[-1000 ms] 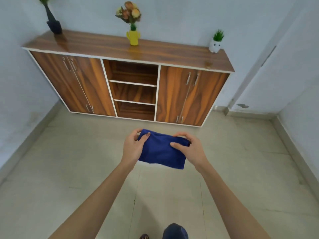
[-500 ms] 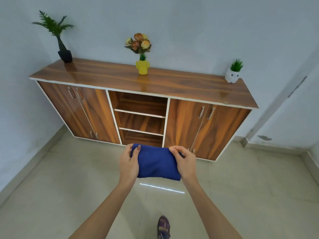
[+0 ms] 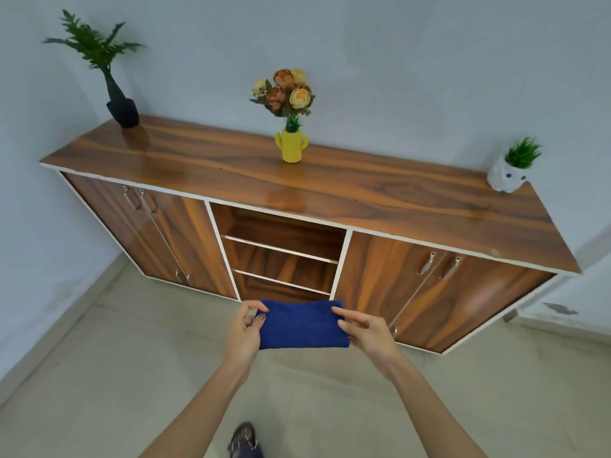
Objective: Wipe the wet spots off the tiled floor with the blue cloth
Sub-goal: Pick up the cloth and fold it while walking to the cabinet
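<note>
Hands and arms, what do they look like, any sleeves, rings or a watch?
The left forearm and right forearm are bare, no sleeves showing. The left hand and right hand show no rings, watch or bracelet. The left nails look painted dark.

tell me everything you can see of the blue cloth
The blue cloth is a deep blue, soft-looking fabric folded into a thick rectangle. It is held in the air above the tiled floor, in front of the wooden cabinet. The left hand pinches its left edge, the right hand its right edge.
</note>
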